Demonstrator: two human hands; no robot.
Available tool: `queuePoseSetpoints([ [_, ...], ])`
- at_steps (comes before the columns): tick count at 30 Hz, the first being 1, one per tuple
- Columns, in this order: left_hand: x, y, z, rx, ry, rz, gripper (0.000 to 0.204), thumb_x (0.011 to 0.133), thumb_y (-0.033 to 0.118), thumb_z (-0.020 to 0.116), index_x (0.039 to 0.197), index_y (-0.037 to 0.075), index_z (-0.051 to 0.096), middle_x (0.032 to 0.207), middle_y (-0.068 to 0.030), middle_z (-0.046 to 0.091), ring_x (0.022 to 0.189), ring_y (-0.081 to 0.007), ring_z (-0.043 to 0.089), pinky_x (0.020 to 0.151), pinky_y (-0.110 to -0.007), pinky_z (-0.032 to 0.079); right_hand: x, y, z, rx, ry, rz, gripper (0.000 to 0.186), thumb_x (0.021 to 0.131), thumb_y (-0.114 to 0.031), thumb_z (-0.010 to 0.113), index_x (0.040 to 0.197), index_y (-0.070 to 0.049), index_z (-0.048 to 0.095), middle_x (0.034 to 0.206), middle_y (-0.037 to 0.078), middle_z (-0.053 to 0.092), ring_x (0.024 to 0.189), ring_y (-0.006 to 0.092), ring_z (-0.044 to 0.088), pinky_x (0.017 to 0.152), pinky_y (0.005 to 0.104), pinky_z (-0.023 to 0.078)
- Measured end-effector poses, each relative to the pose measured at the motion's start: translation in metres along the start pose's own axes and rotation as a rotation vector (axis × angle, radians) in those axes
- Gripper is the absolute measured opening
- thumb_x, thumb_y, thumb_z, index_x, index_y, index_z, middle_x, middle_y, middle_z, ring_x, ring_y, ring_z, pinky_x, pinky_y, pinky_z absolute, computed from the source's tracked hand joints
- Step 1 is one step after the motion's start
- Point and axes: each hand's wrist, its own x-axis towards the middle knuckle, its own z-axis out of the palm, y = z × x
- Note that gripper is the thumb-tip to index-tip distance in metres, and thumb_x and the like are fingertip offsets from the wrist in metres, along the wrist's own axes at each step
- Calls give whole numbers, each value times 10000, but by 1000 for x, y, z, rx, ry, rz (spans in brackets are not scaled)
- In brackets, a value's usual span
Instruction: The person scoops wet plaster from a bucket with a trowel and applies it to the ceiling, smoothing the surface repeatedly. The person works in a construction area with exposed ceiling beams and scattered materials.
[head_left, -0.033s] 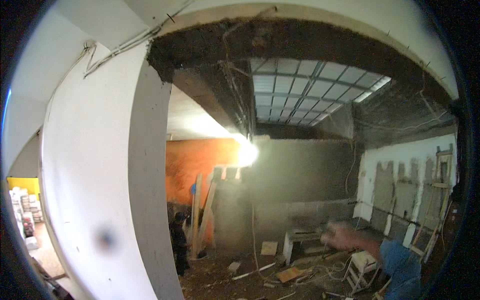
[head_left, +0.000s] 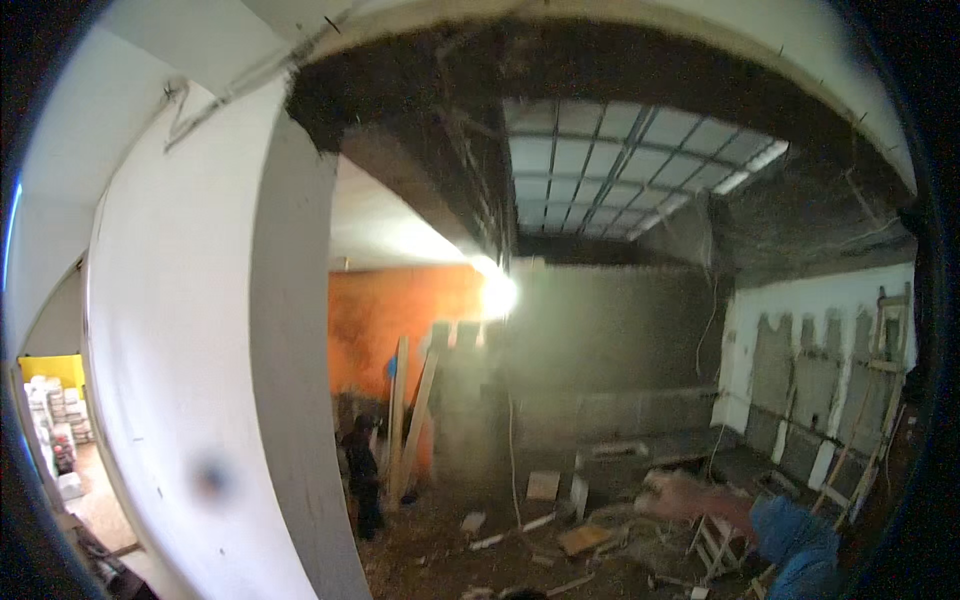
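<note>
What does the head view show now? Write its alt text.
A blurred right hand extends from a blue sleeve in front of a debris-littered floor. Beyond, a bright light shines near an orange wall and leaning planks; a white pillar stands at left.

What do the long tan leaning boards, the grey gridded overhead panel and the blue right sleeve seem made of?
Long tan leaning boards: probably bare wood, matt, straight, tan. Grey gridded overhead panel: perhaps smooth plastic sheets, pale between thin dark bars, likely metal. Blue right sleeve: likely matt fabric, softly shaded.
</note>
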Motion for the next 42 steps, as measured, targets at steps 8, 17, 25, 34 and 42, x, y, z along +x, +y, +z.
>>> queuePoseSetpoints([
  [8, -54, 132, -93, 1305, 554, 707, 246, 815, 247, 626, 715, 22, 629, 658, -131, 590, 595, -244, 568, 561, -403, 461, 26, 18, 220, -203, -163, -580, 273, 899, -304, 552, 975, -46, 509, 795, 171, 605, 678, 342, 632, 574, 475, 517],
  [17, -99, 233, -148, 162, 258, -55, 212, 619, 174, 681, 722, -2, 625, 615, -56, 581, 597, -142, 537, 562, -315, 447, 55, -58, 275, -171, -106, -517, 148, 778, -142, 610, 795, -4, 661, 779, 186, 668, 743, 333, 678, 607, 434, 569],
  [25, -101, 248, -140, 157, 309, 56, 153, 631, 109, 656, 679, -11, 574, 598, -44, 555, 581, -121, 496, 540, -300, 416, 48, -41, 252, 43, -416, -523, 228, 711, -164, 607, 769, 49, 666, 820, 244, 671, 754, 380, 678, 630, 470, 559],
  [34, -110, 244, -154, 154, 287, -36, 145, 652, 111, 659, 671, 6, 561, 603, 2, 519, 580, -93, 454, 527, -273, 384, 49, -46, 289, -43, -288, -979, 236, 819, -132, 570, 968, 36, 643, 774, 198, 657, 754, 306, 686, 652, 465, 542],
  [42, -126, 260, -151, 364, 344, -38, 150, 653, 115, 661, 670, -1, 567, 596, 4, 520, 575, -88, 454, 524, -272, 384, 13, -56, 264, 1140, -914, -136, 427, 935, -407, 533, 898, 11, 613, 722, 79, 632, 658, 197, 644, 563, 332, 512],
])
